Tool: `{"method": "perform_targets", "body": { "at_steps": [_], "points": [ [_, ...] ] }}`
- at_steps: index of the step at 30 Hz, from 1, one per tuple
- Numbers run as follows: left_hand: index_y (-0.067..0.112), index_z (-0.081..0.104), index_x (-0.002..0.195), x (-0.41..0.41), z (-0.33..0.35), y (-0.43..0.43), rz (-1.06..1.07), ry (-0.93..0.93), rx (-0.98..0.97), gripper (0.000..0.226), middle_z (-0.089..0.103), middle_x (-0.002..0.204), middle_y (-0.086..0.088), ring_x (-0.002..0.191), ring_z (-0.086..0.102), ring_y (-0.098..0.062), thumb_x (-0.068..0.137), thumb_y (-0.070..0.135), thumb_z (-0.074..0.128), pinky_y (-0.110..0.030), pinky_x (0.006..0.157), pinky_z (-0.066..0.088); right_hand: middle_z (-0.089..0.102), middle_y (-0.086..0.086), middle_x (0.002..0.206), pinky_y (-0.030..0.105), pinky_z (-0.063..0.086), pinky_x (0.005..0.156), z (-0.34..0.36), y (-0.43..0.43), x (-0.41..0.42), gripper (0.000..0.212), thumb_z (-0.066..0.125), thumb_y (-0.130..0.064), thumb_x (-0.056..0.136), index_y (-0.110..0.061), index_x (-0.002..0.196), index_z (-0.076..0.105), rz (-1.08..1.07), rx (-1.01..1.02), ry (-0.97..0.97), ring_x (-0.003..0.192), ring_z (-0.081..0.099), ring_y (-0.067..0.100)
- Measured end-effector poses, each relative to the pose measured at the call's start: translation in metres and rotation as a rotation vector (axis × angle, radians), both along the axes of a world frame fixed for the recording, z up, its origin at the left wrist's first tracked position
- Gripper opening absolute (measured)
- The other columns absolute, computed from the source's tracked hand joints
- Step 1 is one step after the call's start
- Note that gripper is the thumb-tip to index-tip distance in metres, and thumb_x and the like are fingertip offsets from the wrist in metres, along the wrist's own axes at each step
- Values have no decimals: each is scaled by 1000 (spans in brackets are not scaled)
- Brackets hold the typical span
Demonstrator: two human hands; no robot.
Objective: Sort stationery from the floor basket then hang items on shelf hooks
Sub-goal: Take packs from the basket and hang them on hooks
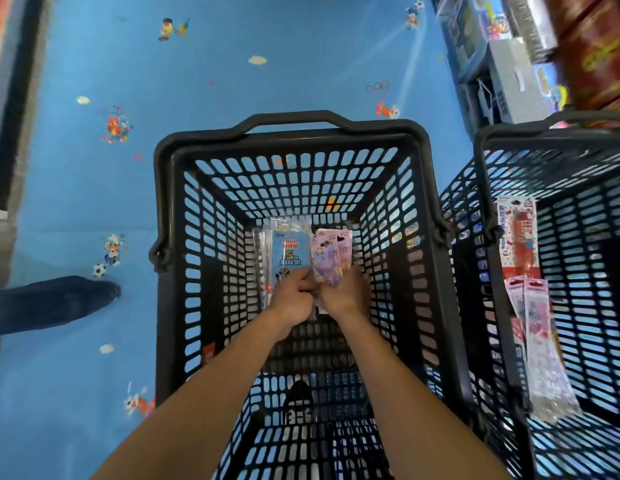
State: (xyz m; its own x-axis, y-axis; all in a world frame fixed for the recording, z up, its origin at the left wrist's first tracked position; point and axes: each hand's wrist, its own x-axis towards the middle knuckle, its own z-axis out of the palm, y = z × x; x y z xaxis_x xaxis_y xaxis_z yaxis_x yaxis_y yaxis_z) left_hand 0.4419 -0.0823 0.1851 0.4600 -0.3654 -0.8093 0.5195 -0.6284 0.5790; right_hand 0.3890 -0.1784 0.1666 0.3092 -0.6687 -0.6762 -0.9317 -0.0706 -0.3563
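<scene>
1. Both hands reach deep into the basket (162, 188), which stands on the blue floor (232, 64). The packs lie at its bottom, toward the far wall.
2. Left hand (293, 294): fingers curled round the near end of the ruler pack (290, 254), a blue card in a clear sleeve. Right hand (344, 293): fingers curled on the near end of the purple pack (331, 252), just beside it. The two hands touch.
3. More clear-sleeved packs sit under and left of the ruler pack; I cannot tell how many.
4. Handling, judged: light and flat, fairly stiff from the card backing, but with slick film, so stacked packs will likely slide apart. Pinch across the card at a short end and keep the hang-hole end free for the hook.
5. Room: the walls are high and taper inward, and the mesh slots could catch a corner. Lift straight up, clear of the rim and the far handle (294, 116).
6. A second basket (483, 188) stands just to the right. A red pack (518, 237) and pink packs (534, 306) lean on its wall.
7. A shelf (481, 46) of boxes is at upper right; no hooks are in view.
</scene>
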Motion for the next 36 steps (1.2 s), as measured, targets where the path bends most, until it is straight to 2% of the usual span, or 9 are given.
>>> {"method": "perform_targets", "body": {
  "at_steps": [6,11,17,21,24,27,30,33,36],
  "points": [
    [17,58,140,-1,4,0,0,-27,-36,66,71,121,-9,86,66,-17,88,-21,44,-27,59,55,45,22,142,49,45,108,-2,6,-4,79,77,-33,81,-2,143,38,43,-35,-24,132,46,40],
    [23,64,125,-1,10,-1,67,-39,3,58,72,108,-2,93,68,-22,91,-19,42,-49,84,59,46,13,134,43,46,99,15,10,-4,74,78,-42,80,-12,135,39,34,-55,-51,127,47,35],
    [21,69,110,1,26,1,80,-71,32,43,70,103,5,91,62,-9,95,-9,42,-23,76,53,62,6,129,44,53,99,36,13,-12,66,72,-18,88,-8,141,33,-183,206,-323,115,62,27],
    [15,71,96,-1,51,4,157,-40,22,23,74,102,-7,102,68,-26,98,13,48,-37,87,56,69,0,124,49,55,100,58,18,-30,66,73,-15,79,-19,138,47,-262,370,-521,112,68,19],
    [18,73,86,-9,79,4,209,104,-52,30,76,105,-10,105,69,-29,101,20,46,-51,97,56,70,2,123,30,59,89,84,24,-45,55,66,-8,88,-18,139,50,-255,508,-596,112,69,17],
    [20,72,76,-22,102,7,279,174,-106,35,73,96,-12,88,69,-28,100,20,46,-41,75,58,68,-1,120,18,54,74,114,29,-62,49,64,-8,92,-17,137,47,-272,539,-642,105,68,10],
    [14,71,96,-40,126,18,324,221,-151,25,72,88,-11,73,68,-24,94,22,48,-32,58,53,67,-3,122,25,49,78,139,38,-81,45,66,-23,89,-25,133,54,-214,580,-605,107,65,12],
    [16,68,96,-60,142,32,307,176,-161,33,71,108,-10,93,67,-29,76,42,58,-44,77,58,60,8,123,33,46,83,163,52,-102,28,60,-44,84,-32,108,67,-139,498,-524,118,60,30],
    [15,71,115,-85,156,45,232,138,-203,63,67,132,-13,115,66,-36,61,48,62,-60,101,52,54,1,122,42,48,101,186,62,-134,37,52,-49,85,-41,118,69,-61,367,-563,122,53,30]
  ]
}}
